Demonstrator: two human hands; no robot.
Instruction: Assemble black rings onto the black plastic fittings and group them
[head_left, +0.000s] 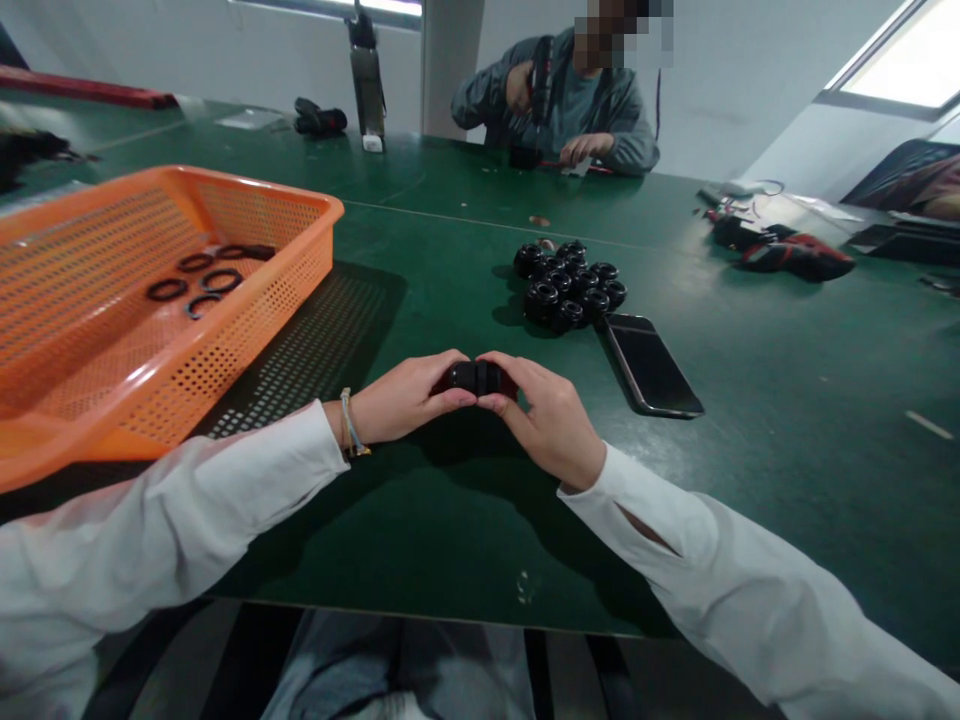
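Note:
My left hand (409, 393) and my right hand (546, 412) meet over the green table, fingers and thumbs closed on a small black cylindrical part (475, 378). The part lies sideways between them, its ends hidden by my fingers. A narrow band or seam shows near its middle; whether it is one piece or two joined, I cannot tell. Beyond my right hand sits a cluster of shiny black round parts (568, 283) with holes in their tops. Several black rings (222, 280) lie inside the orange basket (262, 330) to my left.
A smartphone (652, 365) lies right of the black cluster. Across the green table (450, 540), a co-worker (555, 110) holds a power tool (541, 75). Red and black items (799, 255) lie at the far right. A dark tool (319, 118) rests at the back left.

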